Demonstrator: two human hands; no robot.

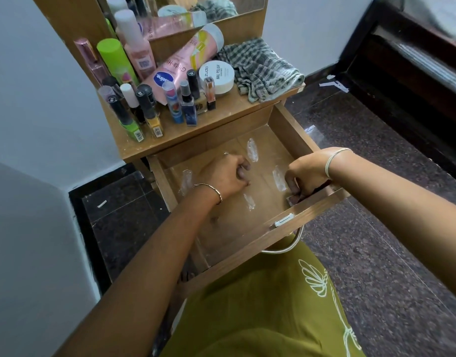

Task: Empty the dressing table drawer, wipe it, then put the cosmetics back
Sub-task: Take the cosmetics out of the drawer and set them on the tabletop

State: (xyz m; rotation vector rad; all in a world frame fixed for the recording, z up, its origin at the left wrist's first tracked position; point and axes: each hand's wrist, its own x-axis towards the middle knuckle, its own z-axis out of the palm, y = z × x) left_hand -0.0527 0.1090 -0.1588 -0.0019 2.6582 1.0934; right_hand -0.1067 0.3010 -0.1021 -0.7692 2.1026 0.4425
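Dark speckled floor — paper scraps near dark wooden bed frame.

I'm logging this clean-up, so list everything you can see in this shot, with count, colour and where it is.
Drawer: one, light wood, pulled open under the shelf.
Smears: four, white, on the drawer floor.
Small item: one, unclear, at the drawer's front right corner.
Nail polish bottles: about ten, mixed colours, shelf front left.
Lotion tube: one, pink, lying tilted on the shelf.
Spray can: one, green, shelf back left.
Pink bottle: one, white-capped, behind the spray can.
Nail polish remover tub: one, white, mid shelf.
Cloth: one, grey-white striped, shelf right.
Mirror: one, above the shelf.
Left hand: fist, inside the drawer.
Right hand: pinching the small item.
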